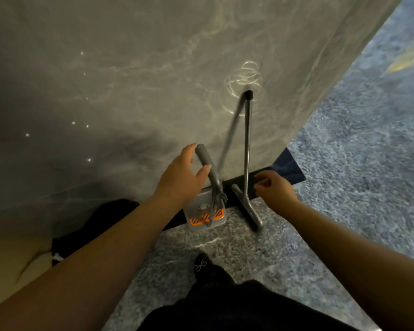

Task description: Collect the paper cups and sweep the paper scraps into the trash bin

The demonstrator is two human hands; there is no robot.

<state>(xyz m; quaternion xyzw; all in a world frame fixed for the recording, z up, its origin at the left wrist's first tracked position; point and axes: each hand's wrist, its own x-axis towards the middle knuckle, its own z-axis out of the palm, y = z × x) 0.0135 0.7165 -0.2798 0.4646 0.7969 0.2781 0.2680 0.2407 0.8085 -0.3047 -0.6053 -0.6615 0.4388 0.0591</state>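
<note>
Two bare forearms reach forward and down. The left hand has straight, spread fingers, thumb extended — the right hand hangs beside it, fingers loosely curled, holding nothing.

Marbled grey wall, speckled floor, perhaps a black shoe

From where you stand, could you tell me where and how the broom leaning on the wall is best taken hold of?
Grip the broom low on its bare metal pole, coming in from the right, where the right hand hovers just beside it. The pole stands nearly upright, its capped top resting against the wall, so fingers can likely wrap it there. The left hand is at the dustpan handle.
</note>
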